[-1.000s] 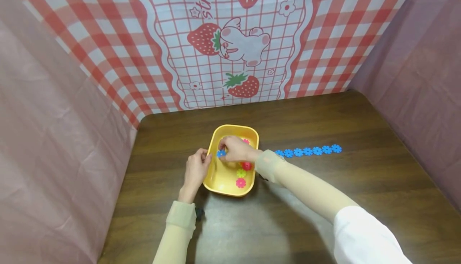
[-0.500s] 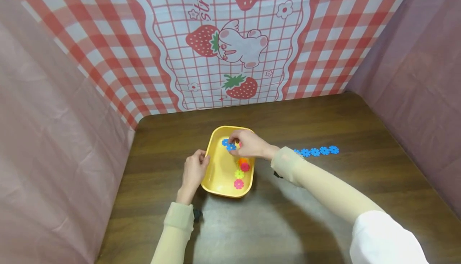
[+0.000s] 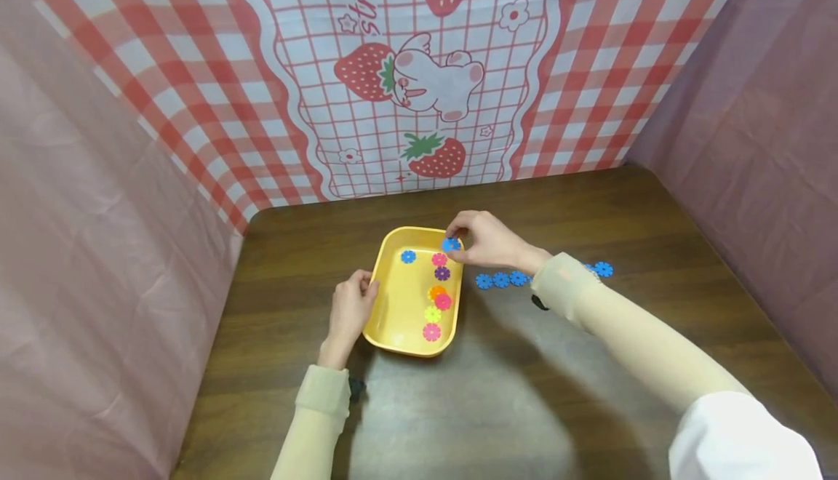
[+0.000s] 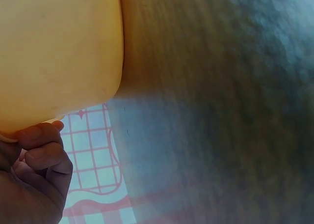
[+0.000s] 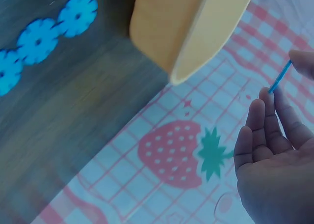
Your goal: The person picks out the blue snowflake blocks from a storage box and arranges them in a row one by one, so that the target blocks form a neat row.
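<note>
A yellow tray (image 3: 401, 313) stands on the table, and my left hand (image 3: 350, 307) grips its left rim between thumb and fingers. In the left wrist view the fingers (image 4: 41, 140) curl at the edge of the tray (image 4: 59, 47). Over the tray's far right corner, my right hand (image 3: 489, 240) pinches a blue snowflake disc (image 3: 451, 245). The right wrist view shows this disc (image 5: 280, 76) edge-on between thumb and fingertips. Inside the tray lie another blue disc (image 3: 409, 257), a purple disc (image 3: 442, 273), and several pink, orange and yellow ones.
Right of the tray, a row of blue snowflake discs (image 3: 501, 280) lies on the wooden table (image 3: 537, 211), partly hidden by my right forearm. A strawberry-print cloth (image 3: 406, 153) hangs behind the table, with pink curtains (image 3: 98, 284) at the sides.
My right hand has moved right and up from inside the tray to its far right corner, carrying the blue snowflake disc. The left hand still holds the rim.
</note>
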A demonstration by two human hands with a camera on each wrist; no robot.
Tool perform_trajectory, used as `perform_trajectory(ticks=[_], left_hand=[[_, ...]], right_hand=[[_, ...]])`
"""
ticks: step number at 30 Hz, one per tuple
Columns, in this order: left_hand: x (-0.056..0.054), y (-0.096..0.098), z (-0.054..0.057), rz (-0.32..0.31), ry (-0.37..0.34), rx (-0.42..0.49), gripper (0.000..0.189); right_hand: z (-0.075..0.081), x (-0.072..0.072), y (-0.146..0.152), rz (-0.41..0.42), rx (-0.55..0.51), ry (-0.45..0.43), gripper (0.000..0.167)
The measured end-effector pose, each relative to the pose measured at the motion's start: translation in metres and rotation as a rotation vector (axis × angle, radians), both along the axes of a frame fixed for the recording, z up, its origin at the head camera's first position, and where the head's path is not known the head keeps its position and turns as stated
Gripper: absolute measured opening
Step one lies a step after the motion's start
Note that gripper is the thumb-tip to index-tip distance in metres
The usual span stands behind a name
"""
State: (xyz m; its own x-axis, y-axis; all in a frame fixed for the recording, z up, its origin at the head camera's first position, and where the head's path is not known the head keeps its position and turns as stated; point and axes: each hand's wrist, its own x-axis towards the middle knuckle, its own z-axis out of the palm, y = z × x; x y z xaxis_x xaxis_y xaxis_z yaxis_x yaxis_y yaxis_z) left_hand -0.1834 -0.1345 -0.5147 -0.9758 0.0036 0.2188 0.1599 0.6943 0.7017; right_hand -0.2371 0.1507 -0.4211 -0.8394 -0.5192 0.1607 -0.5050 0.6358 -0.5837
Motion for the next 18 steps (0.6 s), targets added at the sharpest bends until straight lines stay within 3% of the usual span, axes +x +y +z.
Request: perform_trajectory(ticks=[9,18], left_hand=[[-0.001,0.001,-0.006,-0.004,0.047,-0.002,0.015],[-0.001,0.001,-0.002,0.007,-0.012,-0.007,0.019]], right_hand=[[0.001,0.004,0.040,-0.027,-0.050,0.056,0.027],[-0.001,0.009,0.077,-0.101,-0.071,0.057,0.025]])
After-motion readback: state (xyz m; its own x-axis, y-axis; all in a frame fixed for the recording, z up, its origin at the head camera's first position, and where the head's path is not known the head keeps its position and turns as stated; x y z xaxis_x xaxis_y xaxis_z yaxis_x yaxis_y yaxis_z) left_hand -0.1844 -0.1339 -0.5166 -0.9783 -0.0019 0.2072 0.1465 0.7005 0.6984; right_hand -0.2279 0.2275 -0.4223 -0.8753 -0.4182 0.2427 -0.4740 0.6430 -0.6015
